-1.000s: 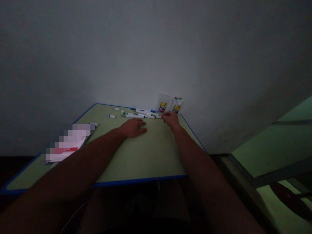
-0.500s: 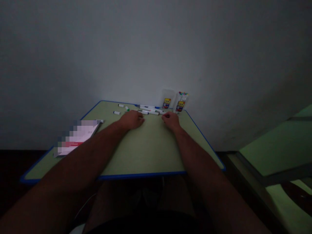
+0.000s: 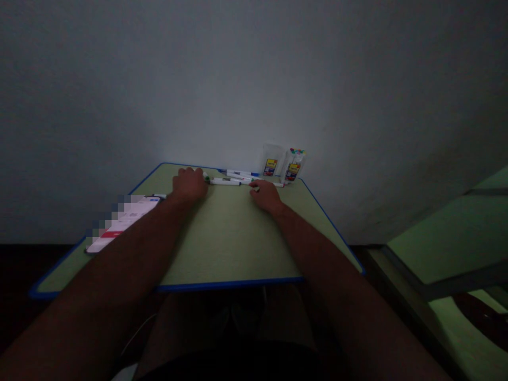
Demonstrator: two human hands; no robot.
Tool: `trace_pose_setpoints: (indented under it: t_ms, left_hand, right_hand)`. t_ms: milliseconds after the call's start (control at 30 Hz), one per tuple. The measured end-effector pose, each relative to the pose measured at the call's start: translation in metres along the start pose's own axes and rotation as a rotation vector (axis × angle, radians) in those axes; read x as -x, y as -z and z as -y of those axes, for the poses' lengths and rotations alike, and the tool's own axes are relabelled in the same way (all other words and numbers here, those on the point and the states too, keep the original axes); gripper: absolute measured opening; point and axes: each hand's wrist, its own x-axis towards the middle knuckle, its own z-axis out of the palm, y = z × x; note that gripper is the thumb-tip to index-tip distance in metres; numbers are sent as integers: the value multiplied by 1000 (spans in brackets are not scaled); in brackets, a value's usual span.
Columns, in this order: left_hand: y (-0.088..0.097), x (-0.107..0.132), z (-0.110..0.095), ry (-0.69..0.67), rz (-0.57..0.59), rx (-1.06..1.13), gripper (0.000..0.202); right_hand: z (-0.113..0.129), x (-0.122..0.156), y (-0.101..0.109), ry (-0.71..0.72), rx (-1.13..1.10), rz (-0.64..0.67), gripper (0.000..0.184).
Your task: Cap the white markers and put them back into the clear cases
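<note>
Left of mid-frame, our left hand (image 3: 189,185) has moved beside the green-ended cap (image 3: 206,178), now within reach; our right hand (image 3: 265,196) bends by the central markers (image 3: 225,181). Both grips curl; any hold, we cannot tell.

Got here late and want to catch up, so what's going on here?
A person has both bare hands among markers at the far side of a blue-edged table. The left hand is beside a white-and-green marker cap; the right hand is at the white markers. Whether either grips anything is unclear. Behind the right hand stand two clear marker cases, the right one showing coloured tops. A lit-screen device lies on the left.
</note>
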Motion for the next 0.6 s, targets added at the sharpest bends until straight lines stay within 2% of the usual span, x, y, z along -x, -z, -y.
trace_pose_setpoints:
  t_ms: [233,433,600]
  left_hand:
    - [1,1,2,18,34,-10,47]
    - [2,2,3,50,83,6,45]
    - [-3,-4,7,38,86,19,42]
  right_hand:
    - [28,-26,-14,165,174,246,51]
    - [47,-41,-23,202,242,313,53]
    - [45,-37,-19,187,264,267,44]
